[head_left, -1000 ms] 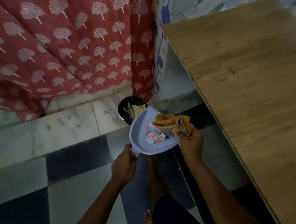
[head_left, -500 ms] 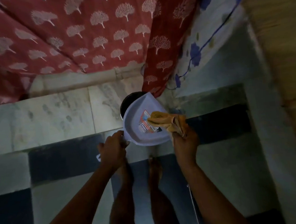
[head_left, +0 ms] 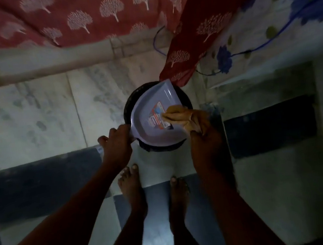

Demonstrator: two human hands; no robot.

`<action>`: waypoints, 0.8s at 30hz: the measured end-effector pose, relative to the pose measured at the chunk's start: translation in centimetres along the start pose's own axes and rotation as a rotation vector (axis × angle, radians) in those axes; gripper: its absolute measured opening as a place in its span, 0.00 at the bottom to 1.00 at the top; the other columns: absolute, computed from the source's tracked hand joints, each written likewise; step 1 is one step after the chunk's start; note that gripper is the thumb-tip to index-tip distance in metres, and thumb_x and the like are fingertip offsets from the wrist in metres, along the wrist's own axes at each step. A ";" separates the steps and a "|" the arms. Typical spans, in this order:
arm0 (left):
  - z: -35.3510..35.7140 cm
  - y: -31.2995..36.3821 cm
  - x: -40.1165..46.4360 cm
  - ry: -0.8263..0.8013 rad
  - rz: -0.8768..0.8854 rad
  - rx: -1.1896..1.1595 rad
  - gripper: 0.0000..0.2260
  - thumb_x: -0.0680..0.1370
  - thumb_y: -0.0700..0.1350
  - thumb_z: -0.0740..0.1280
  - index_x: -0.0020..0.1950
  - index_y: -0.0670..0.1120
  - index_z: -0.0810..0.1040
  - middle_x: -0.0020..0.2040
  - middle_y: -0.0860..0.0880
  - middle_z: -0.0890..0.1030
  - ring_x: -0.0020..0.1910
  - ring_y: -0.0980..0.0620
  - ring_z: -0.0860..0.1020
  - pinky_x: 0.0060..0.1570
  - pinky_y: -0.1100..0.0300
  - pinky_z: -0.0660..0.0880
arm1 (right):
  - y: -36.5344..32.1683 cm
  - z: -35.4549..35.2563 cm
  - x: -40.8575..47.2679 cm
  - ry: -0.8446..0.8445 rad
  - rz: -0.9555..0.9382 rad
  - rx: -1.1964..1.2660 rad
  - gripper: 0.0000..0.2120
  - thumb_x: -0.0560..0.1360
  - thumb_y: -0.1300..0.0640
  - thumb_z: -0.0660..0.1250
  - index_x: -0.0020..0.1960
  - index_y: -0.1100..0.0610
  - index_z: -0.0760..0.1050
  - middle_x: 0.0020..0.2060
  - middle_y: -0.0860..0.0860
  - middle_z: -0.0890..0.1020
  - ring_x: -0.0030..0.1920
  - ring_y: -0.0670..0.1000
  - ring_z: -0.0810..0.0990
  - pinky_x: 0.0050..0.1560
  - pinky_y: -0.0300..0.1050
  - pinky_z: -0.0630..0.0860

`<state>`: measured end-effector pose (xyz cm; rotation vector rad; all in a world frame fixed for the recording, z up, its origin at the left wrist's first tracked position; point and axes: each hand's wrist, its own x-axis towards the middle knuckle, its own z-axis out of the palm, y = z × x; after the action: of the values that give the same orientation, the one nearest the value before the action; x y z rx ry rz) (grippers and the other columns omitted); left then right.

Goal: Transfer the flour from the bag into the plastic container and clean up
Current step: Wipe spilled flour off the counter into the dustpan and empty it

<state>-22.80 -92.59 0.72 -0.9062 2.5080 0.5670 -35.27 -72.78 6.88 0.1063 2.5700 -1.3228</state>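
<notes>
Over the black round bin (head_left: 133,103) on the floor, a pale lilac dustpan (head_left: 147,123) is held tilted, its open straight edge pointing up and away toward the red curtain, its rounded back toward the person; the pan covers most of the bin's mouth, so only a dark arc of rim shows on the left, top and bottom. On the pan's inner face sits a printed label (head_left: 159,115), partly covered by an orange-yellow cloth (head_left: 183,116).

Left hand (head_left: 117,146) is curled round the dustpan's handle at the pan's lower left corner, gripping it, the handle itself hidden inside the fist; right hand (head_left: 206,149) is clenched round the bunched cloth at the pan's lower right edge, with the free end of the cloth pressed onto the inner surface beside the label. The two hands thus flank the pan, left at its handle side, right at its rim, both near the bin.

Below the hands two bare feet (head_left: 131,182) stand on the tiled floor (head_left: 38,122), pale marble and dark squares alternating; a red curtain (head_left: 79,17) with white tree prints hangs above, one fold of it dropping to just beside the bin's upper right; a white cloth with blue flowers (head_left: 265,23) lies at the upper right. Whether any flour remains in the pan cannot be told in this dim light.
</notes>
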 end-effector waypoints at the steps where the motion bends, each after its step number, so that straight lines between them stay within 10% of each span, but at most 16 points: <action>1: -0.1 0.0 0.2 0.017 -0.002 -0.001 0.15 0.75 0.36 0.60 0.60 0.50 0.70 0.56 0.49 0.76 0.53 0.43 0.72 0.51 0.46 0.63 | 0.5 0.4 0.5 0.049 0.007 0.029 0.07 0.74 0.74 0.68 0.49 0.68 0.82 0.42 0.50 0.80 0.38 0.30 0.75 0.46 0.20 0.68; 4: 0.8 -0.7 1.1 0.031 0.020 0.029 0.13 0.79 0.41 0.60 0.63 0.49 0.70 0.57 0.49 0.74 0.53 0.43 0.73 0.52 0.45 0.64 | 1.6 2.9 1.1 0.067 0.058 0.055 0.09 0.71 0.74 0.70 0.44 0.62 0.82 0.39 0.50 0.84 0.41 0.35 0.81 0.48 0.35 0.77; 8: 1.1 -1.5 0.9 0.019 0.125 0.136 0.23 0.73 0.35 0.63 0.66 0.51 0.66 0.59 0.49 0.73 0.51 0.44 0.74 0.51 0.45 0.65 | 1.2 3.1 0.3 0.148 -0.026 0.024 0.06 0.68 0.77 0.72 0.43 0.69 0.81 0.38 0.46 0.77 0.41 0.18 0.71 0.44 0.15 0.65; 17: 0.3 -0.6 1.4 -0.019 0.153 0.256 0.37 0.67 0.33 0.66 0.76 0.44 0.61 0.55 0.44 0.78 0.50 0.41 0.78 0.50 0.46 0.67 | 1.6 2.8 -0.4 0.132 0.084 0.004 0.16 0.69 0.73 0.70 0.35 0.53 0.76 0.29 0.36 0.71 0.32 0.28 0.75 0.36 0.21 0.67; 24: 0.9 -0.7 1.5 0.008 0.061 0.203 0.36 0.71 0.39 0.69 0.76 0.43 0.59 0.57 0.43 0.77 0.53 0.40 0.77 0.53 0.44 0.69 | 2.5 2.4 -0.9 0.152 0.094 0.051 0.08 0.69 0.76 0.71 0.44 0.67 0.83 0.34 0.47 0.79 0.34 0.29 0.77 0.39 0.22 0.70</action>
<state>-23.14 -93.38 -0.91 -0.7600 2.5518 0.3204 -33.51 -73.23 3.72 0.3455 2.6181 -1.3958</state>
